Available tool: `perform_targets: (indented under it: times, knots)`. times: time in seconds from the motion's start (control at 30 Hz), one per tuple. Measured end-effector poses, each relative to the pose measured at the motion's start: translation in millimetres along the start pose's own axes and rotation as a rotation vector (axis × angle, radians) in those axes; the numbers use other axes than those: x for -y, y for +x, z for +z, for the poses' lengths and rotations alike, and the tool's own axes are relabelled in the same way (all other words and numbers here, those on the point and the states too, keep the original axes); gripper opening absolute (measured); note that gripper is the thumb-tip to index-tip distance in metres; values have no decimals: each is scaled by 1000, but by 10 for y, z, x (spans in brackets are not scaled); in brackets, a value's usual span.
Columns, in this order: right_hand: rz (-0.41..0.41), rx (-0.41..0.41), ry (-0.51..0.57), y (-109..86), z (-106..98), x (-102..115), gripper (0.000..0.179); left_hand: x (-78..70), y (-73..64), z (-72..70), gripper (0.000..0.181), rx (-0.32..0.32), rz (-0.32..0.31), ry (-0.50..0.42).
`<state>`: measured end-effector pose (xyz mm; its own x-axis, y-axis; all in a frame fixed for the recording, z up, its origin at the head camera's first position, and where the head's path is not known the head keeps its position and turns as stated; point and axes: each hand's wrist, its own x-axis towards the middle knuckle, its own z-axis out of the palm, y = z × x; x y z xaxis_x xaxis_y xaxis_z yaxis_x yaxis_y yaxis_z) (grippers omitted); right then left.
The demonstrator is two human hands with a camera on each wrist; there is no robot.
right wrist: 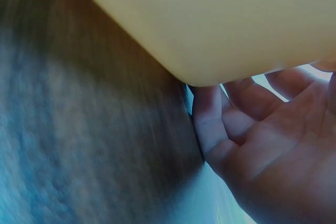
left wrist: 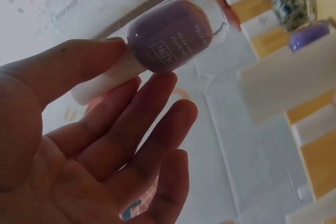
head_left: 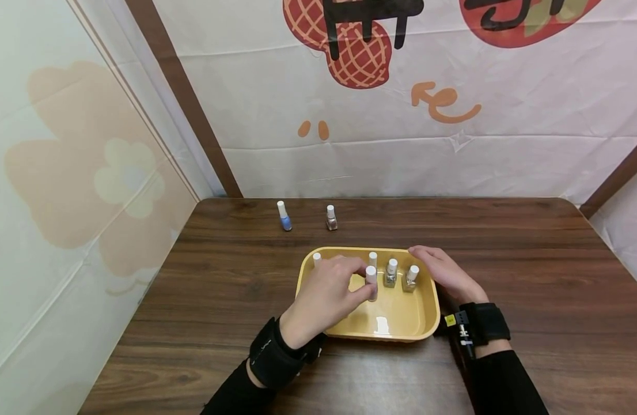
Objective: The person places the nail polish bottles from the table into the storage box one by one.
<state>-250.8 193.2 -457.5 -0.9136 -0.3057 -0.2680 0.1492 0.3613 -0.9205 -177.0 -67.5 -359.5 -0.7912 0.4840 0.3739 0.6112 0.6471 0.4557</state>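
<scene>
My left hand [head_left: 323, 294] pinches a small nail polish bottle [head_left: 371, 276] over the yellow tray [head_left: 401, 323]. In the left wrist view this nail polish bottle [left wrist: 170, 35] shows purple polish and a white cap; thumb and fingers hold it around the cap, by the bottle's shoulder. My right hand [head_left: 450, 279] rests against the tray's far right corner, its fingers along the outside. In the right wrist view the right hand [right wrist: 283, 129] touches the outer wall of the tray [right wrist: 236, 24]; some fingertips are hidden behind it.
Inside the tray stand several white-capped bottles, among them a glittery bottle [head_left: 390, 275] and a tilted bottle [head_left: 410, 280] at the right. Beyond the tray, a blue bottle [head_left: 285, 221] and a brownish bottle [head_left: 332, 221] stand on the wooden table [head_left: 220, 276].
</scene>
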Motion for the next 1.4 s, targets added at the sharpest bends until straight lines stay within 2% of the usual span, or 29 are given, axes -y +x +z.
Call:
perform_targets:
  times: [0.27,0.6,0.97,1.2,1.4]
  knots:
    - [5,-7,-5,-3,-8,-15,60,-8,5,110,10,87,-27,58]
    - [19,-3,1,-5,-19,3,61,-14,6,191,8,148,-65,85]
    - [16,1,6,15,-20,0,57,-13,-27,313,8,138,-87,177]
    - [30,0,5,33,-15,9,57,-8,-28,366,13,176,-154,188]
    - [32,4,-6,24,-15,12,59,13,-22,409,15,190,-163,232]
